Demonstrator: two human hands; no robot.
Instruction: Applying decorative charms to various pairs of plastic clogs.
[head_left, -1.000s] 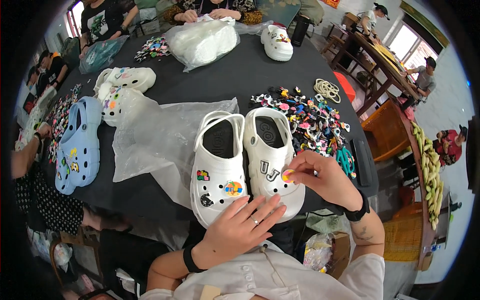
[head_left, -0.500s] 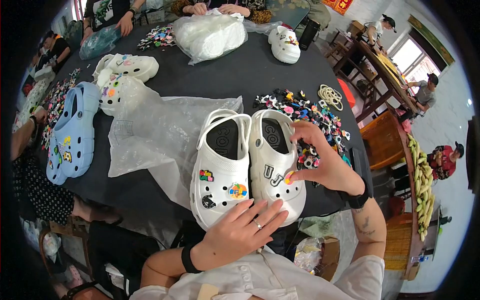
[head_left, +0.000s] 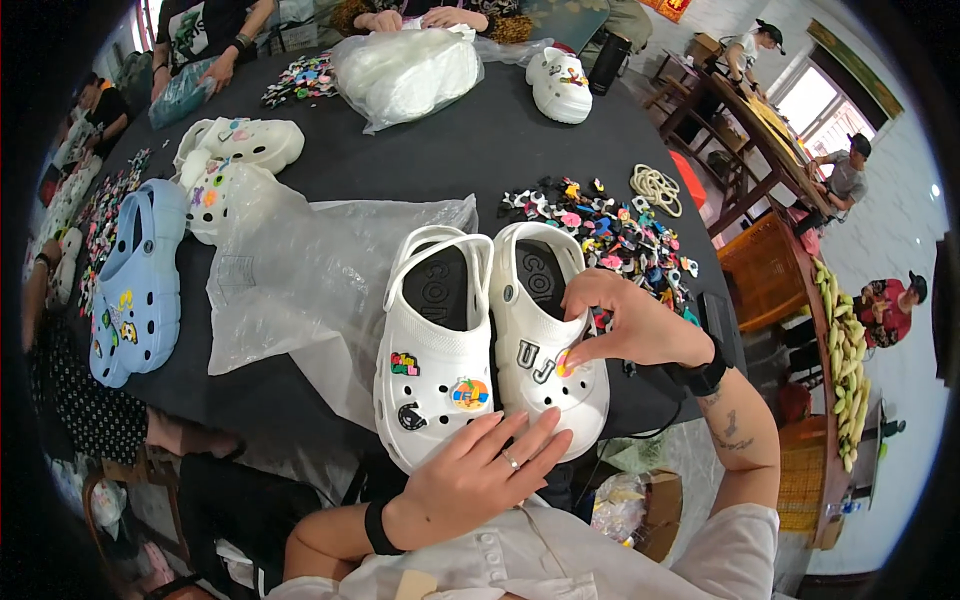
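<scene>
A pair of white clogs stands side by side before me, toes toward me. On the left clog (head_left: 432, 340) sit several colourful charms; the right clog (head_left: 572, 398) bears two letter-shaped charms and a small yellow-and-pink charm (head_left: 564, 362). My right hand (head_left: 640, 322) grips the right clog's upper, thumb pressed on that small charm and fingertips at the foot opening, partly hidden inside. Stretched out flat, my left hand (head_left: 475, 475) rests across the toes of both clogs, its fingers slightly apart.
Loose charms (head_left: 620, 235) are heaped beyond my right hand, beside a coil of cream cord (head_left: 656, 190). An open plastic bag (head_left: 300, 270) lies left of the clogs. Blue clogs (head_left: 138, 285) and more white clogs (head_left: 240, 150) stand further left. Other people sit around the black table (head_left: 420, 165).
My right fingertips have moved from the rim down into the right clog's opening, the thumb still on the charm. My left hand stays on the toes. The view has shifted slightly.
</scene>
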